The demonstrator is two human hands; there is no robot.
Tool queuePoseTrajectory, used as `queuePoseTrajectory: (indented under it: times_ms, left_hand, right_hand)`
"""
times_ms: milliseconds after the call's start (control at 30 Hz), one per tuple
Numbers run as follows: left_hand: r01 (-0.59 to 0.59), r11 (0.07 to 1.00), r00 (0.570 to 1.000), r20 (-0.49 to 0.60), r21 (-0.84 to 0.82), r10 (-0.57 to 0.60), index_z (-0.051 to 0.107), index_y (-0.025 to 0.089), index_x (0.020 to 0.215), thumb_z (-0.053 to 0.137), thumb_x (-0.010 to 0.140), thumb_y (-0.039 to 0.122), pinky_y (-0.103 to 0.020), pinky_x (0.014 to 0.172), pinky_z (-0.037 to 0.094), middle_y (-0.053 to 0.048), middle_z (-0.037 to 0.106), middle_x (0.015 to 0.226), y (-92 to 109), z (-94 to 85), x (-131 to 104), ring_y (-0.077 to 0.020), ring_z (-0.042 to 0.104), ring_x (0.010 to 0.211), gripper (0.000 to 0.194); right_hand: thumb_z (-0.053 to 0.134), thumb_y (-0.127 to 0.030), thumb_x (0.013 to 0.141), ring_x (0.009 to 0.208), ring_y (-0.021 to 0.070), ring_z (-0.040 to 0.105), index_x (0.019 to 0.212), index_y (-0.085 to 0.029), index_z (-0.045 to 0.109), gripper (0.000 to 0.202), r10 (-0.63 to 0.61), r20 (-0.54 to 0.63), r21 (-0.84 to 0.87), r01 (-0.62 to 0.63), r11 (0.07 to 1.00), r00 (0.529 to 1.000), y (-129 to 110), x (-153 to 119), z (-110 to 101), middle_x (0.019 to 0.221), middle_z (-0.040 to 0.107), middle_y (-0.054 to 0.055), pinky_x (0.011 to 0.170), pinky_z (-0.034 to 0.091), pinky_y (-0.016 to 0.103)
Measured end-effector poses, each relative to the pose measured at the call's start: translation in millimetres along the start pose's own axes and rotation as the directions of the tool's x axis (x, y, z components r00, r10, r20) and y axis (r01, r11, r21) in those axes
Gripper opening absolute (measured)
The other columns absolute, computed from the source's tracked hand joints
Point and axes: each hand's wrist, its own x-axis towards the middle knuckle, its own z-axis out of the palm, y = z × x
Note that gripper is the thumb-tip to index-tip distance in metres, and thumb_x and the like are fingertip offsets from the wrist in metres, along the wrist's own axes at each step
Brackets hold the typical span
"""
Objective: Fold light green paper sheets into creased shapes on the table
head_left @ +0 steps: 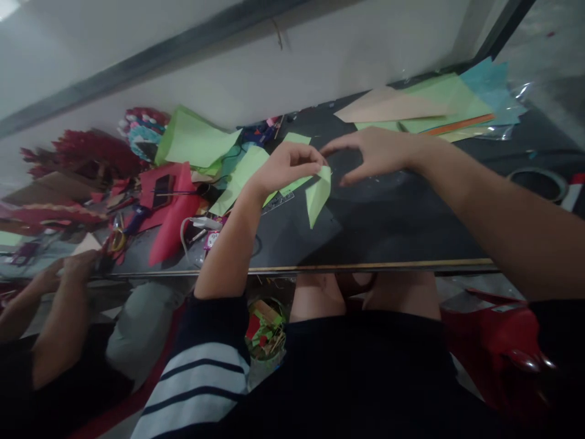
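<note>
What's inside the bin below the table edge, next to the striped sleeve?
The bin holds paper scraps, mostly green, red and tan, in a loose heap. Anything beneath that top layer is covered and can't be seen.

Fingers of the left hand (pixel 286 167) hide the top of a folded green paper (pixel 319 195) at the center of the frame. At lower left, the picture's edge crops a co-worker (pixel 63 329), while a red-and-white object (pixel 573 194) is cut off at far right. Dark red items (pixel 89 152), upper left, blur together.
</note>
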Motion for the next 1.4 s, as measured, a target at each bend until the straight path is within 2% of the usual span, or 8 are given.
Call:
queuePoseTrajectory:
  times_ms: [133,267,400,533,767,900,1200,1400]
  left_hand:
    - [0.02,0.975,0.984,-0.168,-0.221,-0.059,0.066,0.021,0.075,0.066,0.097,0.037,-0.031,0.078,0.059,-0.003,0.073,0.083,-2.3,2.4,5.2,-0.0152,0.073,0.076,0.027]
    - [0.152,0.89,0.94,-0.217,-0.43,-0.265,0.063,0.021,0.082,0.031,0.111,0.067,-0.031,0.069,0.06,-0.004,0.069,0.074,-28.4,13.3,14.5,-0.0193,0.079,0.08,0.063]
    - [0.266,0.885,0.914,-0.192,-0.382,-0.357,0.064,0.02,0.081,0.053,0.1,0.08,-0.023,0.05,0.049,-0.005,0.069,0.065,-58.4,37.6,24.0,-0.0216,0.08,0.071,0.064]
    - [0.214,0.907,0.918,-0.243,-0.362,-0.313,0.054,0.021,0.066,0.082,0.095,0.045,-0.017,0.045,0.043,-0.001,0.065,0.06,-73.7,58.8,38.0,-0.0121,0.073,0.059,0.047]
    - [0.166,0.828,0.796,-0.422,-0.536,-0.433,0.05,0.023,0.066,0.069,0.103,0.026,-0.018,0.053,0.052,0.005,0.06,0.058,-93.2,70.7,53.3,-0.0067,0.062,0.056,0.042]
    - [0.146,0.785,0.749,-0.451,-0.602,-0.485,0.049,0.023,0.066,0.073,0.102,0.024,-0.021,0.06,0.057,0.007,0.053,0.059,-105.2,74.3,49.0,-0.0075,0.063,0.056,0.043]
    - [0.123,0.709,0.752,-0.401,-0.694,-0.523,0.05,0.023,0.072,0.066,0.105,0.024,-0.014,0.06,0.057,0.008,0.053,0.058,-100.1,77.9,43.9,-0.0054,0.065,0.059,0.037]
    - [0.118,0.748,0.837,-0.34,-0.653,-0.428,0.064,0.021,0.086,0.083,0.092,0.047,-0.024,0.063,0.063,0.0,0.076,0.074,-110.8,64.0,39.5,-0.0131,0.075,0.064,0.033]
  right_hand:
    - [0.084,-0.044,0.085,0.081,0.0196,0.072,0.08,-0.024,0.077,0.021,0.005,0.118,0.348,-0.046,0.936,0.993,-7.0,0.7,14.6,0.078,0.077,0.002,0.075,0.056,0.032]
    - [0.076,-0.047,0.092,0.068,0.0172,0.067,0.087,-0.025,0.068,0.025,0.238,-0.091,0.527,-0.156,0.836,0.967,12.6,1.7,39.1,0.076,0.071,0.0,0.067,0.056,0.031]
    - [0.062,-0.054,0.102,0.06,0.0191,0.064,0.106,-0.027,0.063,0.027,0.494,-0.41,0.459,-0.294,0.838,0.767,44.9,2.9,66.1,0.074,0.065,0.0,0.062,0.056,0.034]
    - [0.052,-0.067,0.103,0.064,0.0227,0.068,0.116,-0.026,0.063,0.044,0.517,-0.571,0.377,-0.355,0.855,0.638,72.5,-1.2,79.9,0.072,0.064,0.001,0.065,0.056,0.036]
    - [0.064,-0.092,0.077,0.054,0.0173,0.061,0.085,-0.024,0.067,0.069,0.528,-0.247,0.627,-0.281,0.726,0.813,80.7,-3.1,91.5,0.074,0.07,0.007,0.049,0.043,0.032]
    - [0.075,-0.08,0.068,0.05,0.0122,0.047,0.078,-0.025,0.064,0.057,0.517,-0.299,0.661,-0.217,0.718,0.802,82.7,-1.5,95.8,0.078,0.074,0.007,0.047,0.033,0.03]
    - [0.086,-0.055,0.072,0.079,0.0202,0.065,0.08,-0.026,0.07,0.034,0.473,-0.408,0.64,-0.125,0.758,0.781,72.3,-1.3,90.2,0.086,0.075,0.003,0.072,0.056,0.036]
    - [0.097,-0.052,0.066,0.069,0.0163,0.06,0.068,-0.022,0.071,0.04,0.46,-0.397,0.59,-0.163,0.791,0.794,67.9,-5.8,76.8,0.073,0.071,0.001,0.07,0.055,0.034]
